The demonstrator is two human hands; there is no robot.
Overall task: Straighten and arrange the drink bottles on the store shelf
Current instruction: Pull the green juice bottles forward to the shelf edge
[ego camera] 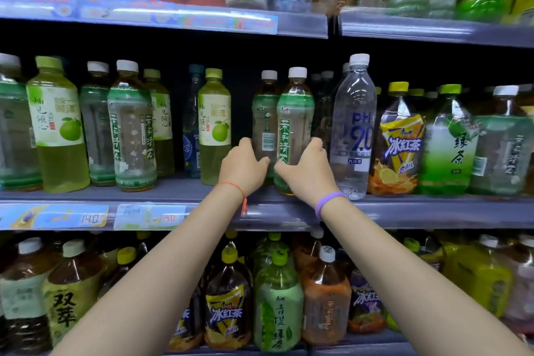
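left hand [244,166] gripping rear tea bottle [265,118], right hand [306,169] gripping front tea bottle [295,121]

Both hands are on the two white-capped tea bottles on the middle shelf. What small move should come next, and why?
Probably turn the left bottle with the left hand until its front label faces out. It shows its barcode side, while the right bottle, held by the right hand, already shows its front. The hands grip each bottle low, so a small twist looks easy.
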